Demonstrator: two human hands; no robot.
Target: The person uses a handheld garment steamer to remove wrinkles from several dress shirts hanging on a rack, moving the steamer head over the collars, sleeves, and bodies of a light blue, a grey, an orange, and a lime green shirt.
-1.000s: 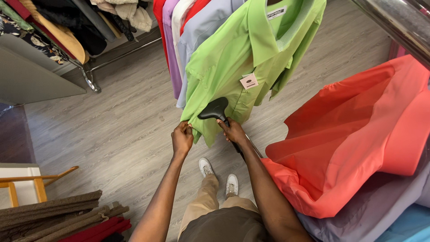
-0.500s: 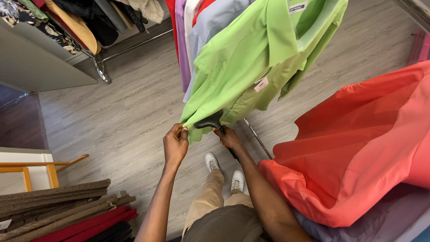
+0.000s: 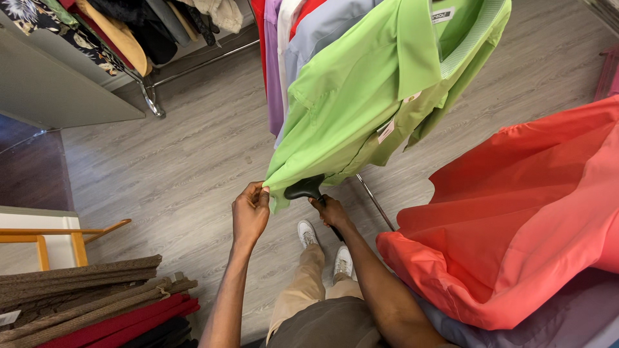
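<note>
**A:** Item 1, your left hand [image 3: 250, 212]. What do you have?

**B:** Your fingers are pinched shut on the lower hem of the green shirt [image 3: 374, 96], which hangs from a rack among 4 or so other shirts. Against the frame 0.5 s back, the hand sits in much the same place, hem still pulled taut.

**A:** Item 2, your right hand [image 3: 332, 211]?

**B:** Closed around the handle of a black steamer head [image 3: 304, 189]. The head lies right under the hem, just beside your left fingers. 0.5 s ago it was mostly tucked behind the fabric; now more of its black top shows below the edge. 1 s ago it lay fully against the shirt front, higher up.

**A:** Item 3, surroundings?

**B:** A coral shirt [image 3: 516, 212] spreads at your right, well apart from both hands. Folded cloth [image 3: 97, 303] in brown and red is stacked at lower left. A second clothes rail [image 3: 151, 90] stands at upper left on the grey plank floor [image 3: 193, 161].
</note>
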